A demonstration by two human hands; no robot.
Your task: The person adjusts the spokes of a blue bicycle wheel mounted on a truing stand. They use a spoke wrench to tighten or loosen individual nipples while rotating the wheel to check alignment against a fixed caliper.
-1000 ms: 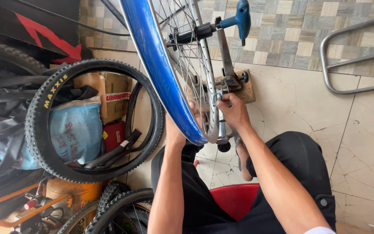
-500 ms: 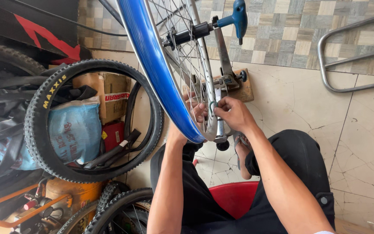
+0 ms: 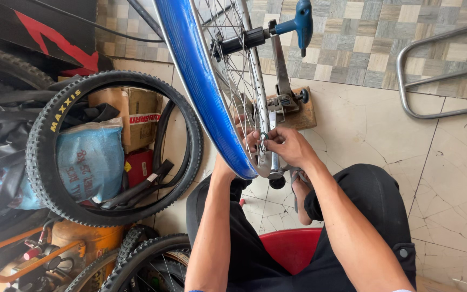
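Both hands together at wheel rim (image 3: 261, 116): right hand (image 3: 290, 146) pinching spoke, left hand (image 3: 244, 141) half hidden.

Glossy blue rim strip (image 3: 201, 86), shiny metal spokes (image 3: 233, 70), matt knobbly rubber tyre (image 3: 44, 162).

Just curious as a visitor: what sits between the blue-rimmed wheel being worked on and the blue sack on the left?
In the head view, a knobby black tyre stands between the blue-rimmed wheel and the blue sack, which shows through the tyre's opening.

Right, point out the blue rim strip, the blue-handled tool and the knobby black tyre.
blue rim strip (image 3: 198, 81), head view, on its middle stretch.
blue-handled tool (image 3: 301, 21), head view, on the handle.
knobby black tyre (image 3: 41, 162), head view, on its left tread.
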